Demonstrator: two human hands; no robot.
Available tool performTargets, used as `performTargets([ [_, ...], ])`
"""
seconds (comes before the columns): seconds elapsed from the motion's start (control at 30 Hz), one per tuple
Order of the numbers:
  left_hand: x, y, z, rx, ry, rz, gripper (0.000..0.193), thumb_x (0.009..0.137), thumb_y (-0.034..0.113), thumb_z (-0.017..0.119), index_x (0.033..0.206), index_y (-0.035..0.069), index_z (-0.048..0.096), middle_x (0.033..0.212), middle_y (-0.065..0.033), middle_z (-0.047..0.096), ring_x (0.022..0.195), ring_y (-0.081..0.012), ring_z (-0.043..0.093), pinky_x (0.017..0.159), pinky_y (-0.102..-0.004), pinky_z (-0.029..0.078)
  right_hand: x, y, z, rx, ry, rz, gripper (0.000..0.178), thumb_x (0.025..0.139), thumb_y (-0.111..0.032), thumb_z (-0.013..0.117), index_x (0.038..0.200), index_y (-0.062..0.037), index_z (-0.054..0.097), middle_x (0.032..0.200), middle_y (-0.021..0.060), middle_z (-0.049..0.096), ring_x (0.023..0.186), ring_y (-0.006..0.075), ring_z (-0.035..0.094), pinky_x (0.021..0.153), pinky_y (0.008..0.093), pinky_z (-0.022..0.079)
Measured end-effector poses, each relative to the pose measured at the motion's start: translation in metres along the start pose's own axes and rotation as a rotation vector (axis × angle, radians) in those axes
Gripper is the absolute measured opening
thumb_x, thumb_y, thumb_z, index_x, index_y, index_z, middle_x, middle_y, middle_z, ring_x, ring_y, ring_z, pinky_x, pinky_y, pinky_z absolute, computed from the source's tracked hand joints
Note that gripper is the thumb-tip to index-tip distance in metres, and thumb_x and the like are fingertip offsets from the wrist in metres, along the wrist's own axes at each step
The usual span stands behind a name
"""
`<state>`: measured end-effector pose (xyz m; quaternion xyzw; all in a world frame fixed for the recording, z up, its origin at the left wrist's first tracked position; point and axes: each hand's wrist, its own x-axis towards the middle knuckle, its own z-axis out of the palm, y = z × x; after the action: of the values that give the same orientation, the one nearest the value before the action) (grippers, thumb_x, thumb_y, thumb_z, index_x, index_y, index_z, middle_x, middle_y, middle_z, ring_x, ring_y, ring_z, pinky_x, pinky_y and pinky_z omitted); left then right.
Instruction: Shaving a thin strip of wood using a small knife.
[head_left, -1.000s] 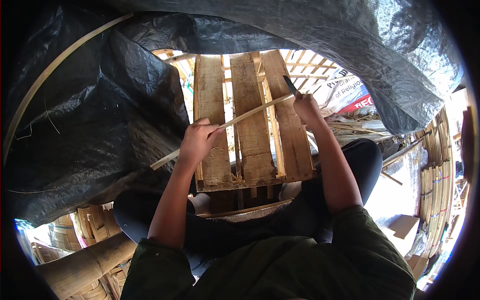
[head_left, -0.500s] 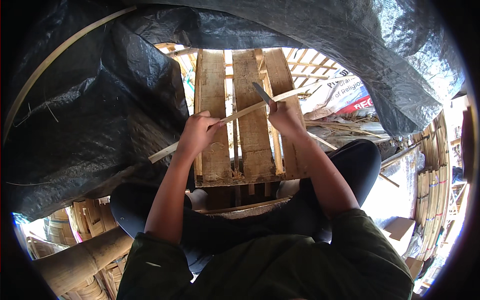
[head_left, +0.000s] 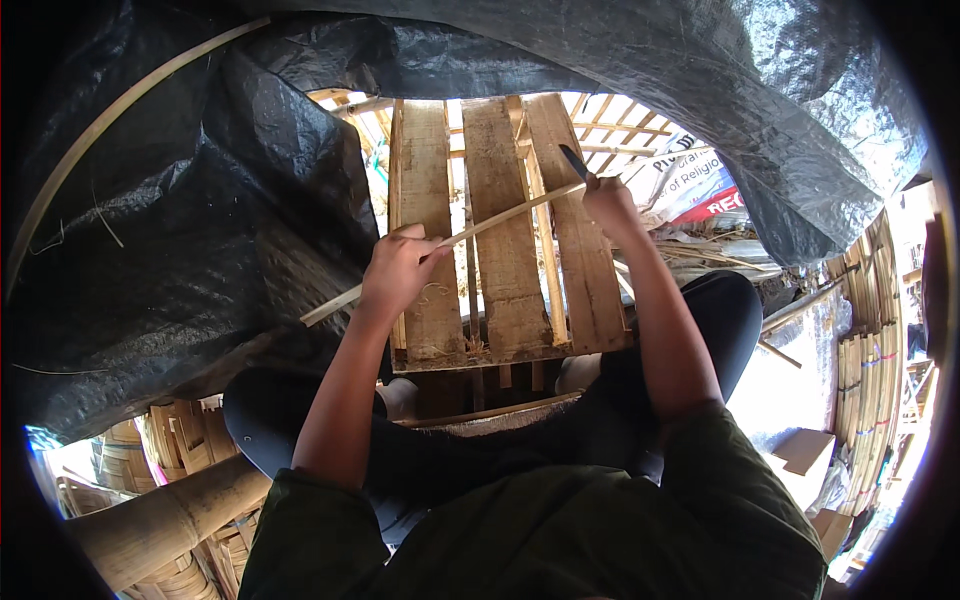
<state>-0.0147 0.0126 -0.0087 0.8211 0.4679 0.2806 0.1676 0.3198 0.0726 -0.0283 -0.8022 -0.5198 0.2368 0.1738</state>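
Pale tan, narrow strip of bamboo-like wood [head_left: 512,214] slanted over the low bench of three brown wooden planks [head_left: 505,290], though whether it touched them could not be told. Its long axis ran from a near end beyond the bench's left side, in front of the crumpled black plastic sheet [head_left: 150,270], to a thin far end beyond the bench's right side, pointing rightward and away from the person. Over the bench's left plank, the bare left hand [head_left: 397,268] had its fingers closed round the strip, thumb lying along it. Over the bench's right plank, the bare right hand [head_left: 611,207] was curled round the hidden handle of a dark-bladed metal knife [head_left: 573,162], its tip aimed away and leftward; contact between edge and strip could not be made out.

The likeliest trouble was the blade skidding along the strip toward the left hand, had it caught a knot or been pressed too hard. Too deep a cut could have followed the grain and split the wood; a slack left grip could have let it twist.
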Motion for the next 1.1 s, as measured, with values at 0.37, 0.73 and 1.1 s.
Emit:
performTargets([
  [0.37, -0.003, 0.002, 0.003, 0.063, 0.022, 0.022, 0.018, 0.086, 0.018, 0.073, 0.096, 0.003, 0.075, 0.069, -0.0153, 0.051, 0.064, -0.0303, 0.057, 0.058, -0.0406, 0.044, -0.046, -0.025, 0.009, -0.001, -0.195, -0.145, 0.059, 0.104, -0.043, 0.041, 0.098, 0.0112, 0.063, 0.074, 0.0219, 0.066, 0.069, 0.0303, 0.067, 0.063, 0.0439, 0.053],
  [0.73, -0.010, -0.005, 0.002, 0.058, 0.018, -0.028, 0.020, 0.087, 0.022, 0.072, 0.097, 0.005, 0.076, 0.069, -0.0144, 0.053, 0.064, -0.0314, 0.058, 0.059, -0.0413, 0.044, -0.072, -0.070, 0.016, 0.079, -0.243, 0.056, 0.048, 0.100, -0.041, 0.046, 0.105, 0.0016, 0.068, 0.085, 0.0264, 0.068, 0.085, 0.0372, 0.069, 0.073, 0.0470, 0.051],
  [1.1, -0.004, -0.001, 0.000, 0.037, -0.016, -0.057, 0.016, 0.088, 0.020, 0.070, 0.086, 0.005, 0.074, 0.075, -0.0157, 0.055, 0.072, -0.0353, 0.060, 0.066, -0.0455, 0.047, -0.070, -0.066, 0.032, 0.077, -0.193, 0.013, 0.057, 0.101, -0.046, 0.043, 0.107, 0.0063, 0.062, 0.075, 0.0198, 0.067, 0.057, 0.0286, 0.066, 0.050, 0.0436, 0.051],
])
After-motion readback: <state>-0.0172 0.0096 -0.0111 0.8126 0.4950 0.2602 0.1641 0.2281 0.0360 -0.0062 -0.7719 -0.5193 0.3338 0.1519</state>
